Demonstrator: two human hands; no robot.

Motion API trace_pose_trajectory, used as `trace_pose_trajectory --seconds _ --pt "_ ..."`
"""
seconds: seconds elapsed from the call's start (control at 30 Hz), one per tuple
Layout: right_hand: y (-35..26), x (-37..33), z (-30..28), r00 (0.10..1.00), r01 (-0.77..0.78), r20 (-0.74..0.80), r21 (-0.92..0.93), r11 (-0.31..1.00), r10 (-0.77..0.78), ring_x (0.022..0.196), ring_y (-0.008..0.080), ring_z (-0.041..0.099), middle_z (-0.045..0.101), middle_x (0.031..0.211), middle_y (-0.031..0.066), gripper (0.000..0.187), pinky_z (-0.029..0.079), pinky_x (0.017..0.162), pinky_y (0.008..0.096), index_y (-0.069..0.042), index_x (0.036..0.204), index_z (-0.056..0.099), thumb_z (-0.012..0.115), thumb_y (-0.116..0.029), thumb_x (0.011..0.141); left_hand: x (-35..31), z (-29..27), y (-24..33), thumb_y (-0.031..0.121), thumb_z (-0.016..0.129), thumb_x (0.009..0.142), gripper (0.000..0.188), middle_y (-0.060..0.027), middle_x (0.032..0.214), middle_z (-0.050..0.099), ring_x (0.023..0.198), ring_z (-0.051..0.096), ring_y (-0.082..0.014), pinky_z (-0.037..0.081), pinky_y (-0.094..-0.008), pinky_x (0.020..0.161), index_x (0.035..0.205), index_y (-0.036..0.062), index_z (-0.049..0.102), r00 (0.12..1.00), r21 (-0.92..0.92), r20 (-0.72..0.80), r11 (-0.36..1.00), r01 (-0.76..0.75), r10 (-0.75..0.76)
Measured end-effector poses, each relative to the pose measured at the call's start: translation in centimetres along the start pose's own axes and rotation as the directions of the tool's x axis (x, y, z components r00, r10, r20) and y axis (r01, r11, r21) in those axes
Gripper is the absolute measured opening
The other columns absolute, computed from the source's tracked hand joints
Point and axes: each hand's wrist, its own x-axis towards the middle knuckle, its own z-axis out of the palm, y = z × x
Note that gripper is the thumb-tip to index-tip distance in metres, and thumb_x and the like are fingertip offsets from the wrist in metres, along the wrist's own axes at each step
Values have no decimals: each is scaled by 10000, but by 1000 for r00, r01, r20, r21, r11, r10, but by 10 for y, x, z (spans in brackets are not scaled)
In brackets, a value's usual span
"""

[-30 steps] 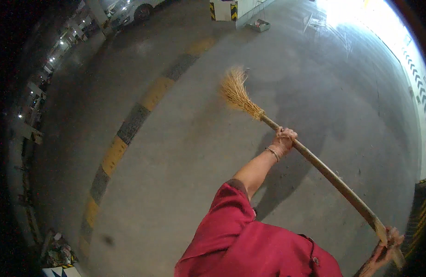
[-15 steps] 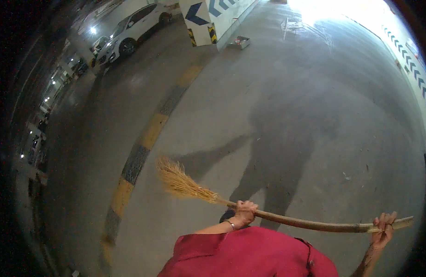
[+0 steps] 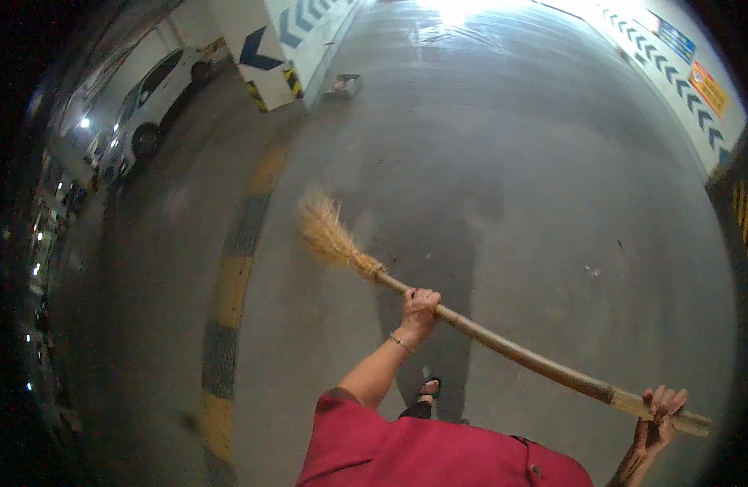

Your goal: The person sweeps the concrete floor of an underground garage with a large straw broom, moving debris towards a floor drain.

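Note:
Both hands hold a long-handled straw broom (image 3: 528, 355) slantwise in front of my body. Around the handle, just behind the bristles, my left hand (image 3: 420, 312) is closed. Close to the handle's far right end, my right hand (image 3: 662, 408) grips the pole. The broom's bristle head (image 3: 332, 234) points up and to the left and is slightly blurred; I cannot tell whether it touches the grey floor (image 3: 544, 178). Small bits of litter (image 3: 591, 271) lie on the floor right of the broom.
A yellow and black striped curb (image 3: 228, 300) runs along the floor at left. Beyond it is a parked white car (image 3: 151, 101). A pillar with an arrow sign (image 3: 264, 57) stands ahead, with a dustpan-like box (image 3: 344, 86) beside it. A wall with chevrons (image 3: 674, 77) rises at right.
The broom head has swung forward and my left arm has stretched out. The handle now slants more steeply, its right end lower. The view has turned right, and one sandalled foot shows.

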Motion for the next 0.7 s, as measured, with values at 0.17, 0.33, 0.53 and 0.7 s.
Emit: trace_pose_trajectory --seconds 0.17,0.33,0.53,0.7 --pt "15 -40 4 991 -36 -131 11 999 37 591 141 436 417 593 -8 289 394 709 341 -135 726 396 683 -135 693 -57 14 -6 90 557 641 120 -29 761 522 812 510 -204 329 -367 781 731 131 490 971 -26 213 994 -110 113" --pt "19 -117 -7 914 104 -402 100 990 -55 599 143 434 416 587 2 289 375 659 340 -134 716 390 649 -257 750 -55 6 21 117 570 628 113 -23 738 520 793 509 -200 332 -367 767 711 132 494 885 -32 380 960 -280 270" --pt "-54 -318 1 746 412 -543 -79 908 -385 544 123 399 381 541 -30 316 352 564 281 -140 719 355 615 -310 779 -65 -34 146 164 599 615 111 -25 707 507 760 503 -209 334 -364 742 659 136 502 691 -287 269 740 -608 671" --pt "-104 -484 99 527 495 -521 -454 741 -671 585 150 448 448 606 7 253 413 588 305 -104 760 427 520 -330 827 -82 -56 287 83 600 635 367 -85 978 495 917 485 -263 343 -394 797 991 117 519 313 -667 226 381 -640 922"
